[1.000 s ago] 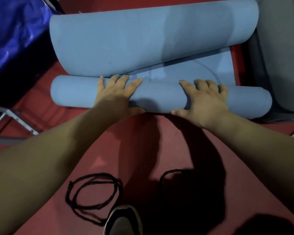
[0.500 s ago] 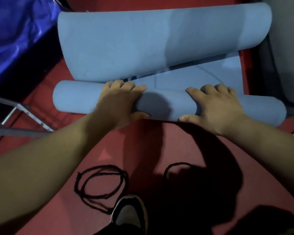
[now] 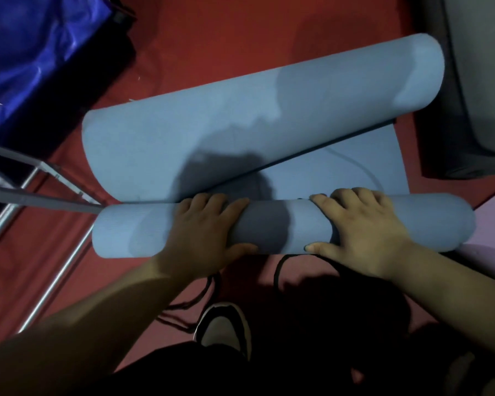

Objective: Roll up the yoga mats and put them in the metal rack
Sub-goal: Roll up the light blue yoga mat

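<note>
A shiny blue sheet (image 3: 26, 52) fills the far-left corner above the bars of a metal frame (image 3: 40, 200). One bar reaches the left end of the yoga mat (image 3: 269, 224). The mat lies on the red floor (image 3: 240, 38) with its near part rolled into a tight tube and its far end curled loosely behind. The left hand (image 3: 203, 232) wraps the tube — fingers over the top, thumb on the near side. A shoe (image 3: 226, 327) and black cord (image 3: 275, 272) sit below, and the right hand (image 3: 363, 230) grips the same way.

I see a red floor (image 3: 240, 38) under dim light. A glossy blue sheet (image 3: 26, 52) lies bunched at its far left corner, and a grey block of furniture (image 3: 475, 81) stands along its far right edge.
</note>
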The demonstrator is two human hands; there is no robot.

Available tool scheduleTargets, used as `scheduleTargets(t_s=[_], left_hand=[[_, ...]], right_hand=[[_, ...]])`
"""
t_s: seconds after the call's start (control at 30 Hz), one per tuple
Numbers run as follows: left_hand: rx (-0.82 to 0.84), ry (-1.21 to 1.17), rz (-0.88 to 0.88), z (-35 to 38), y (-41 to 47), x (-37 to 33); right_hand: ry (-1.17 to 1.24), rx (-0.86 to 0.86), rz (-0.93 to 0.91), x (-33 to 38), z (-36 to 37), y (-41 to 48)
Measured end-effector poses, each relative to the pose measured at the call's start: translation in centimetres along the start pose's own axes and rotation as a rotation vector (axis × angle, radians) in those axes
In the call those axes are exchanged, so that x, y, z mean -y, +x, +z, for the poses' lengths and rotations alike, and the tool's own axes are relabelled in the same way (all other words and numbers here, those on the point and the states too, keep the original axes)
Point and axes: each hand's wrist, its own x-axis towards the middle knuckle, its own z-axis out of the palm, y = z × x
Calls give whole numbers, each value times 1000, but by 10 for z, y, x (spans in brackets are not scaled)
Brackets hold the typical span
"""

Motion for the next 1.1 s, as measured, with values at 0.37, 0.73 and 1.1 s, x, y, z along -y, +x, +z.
scheduleTargets(t_s=[0.37,0.73,1.1], left_hand=[[105,-115,-240,-7,30,-2],[207,-128,-271,-13,52,13],[53,-67,-261,-24,92,34]], right_hand=[[63,-109,104,4,4,16],[40,-99,96,7,7,9],[35,-88,117,9,3,13]])
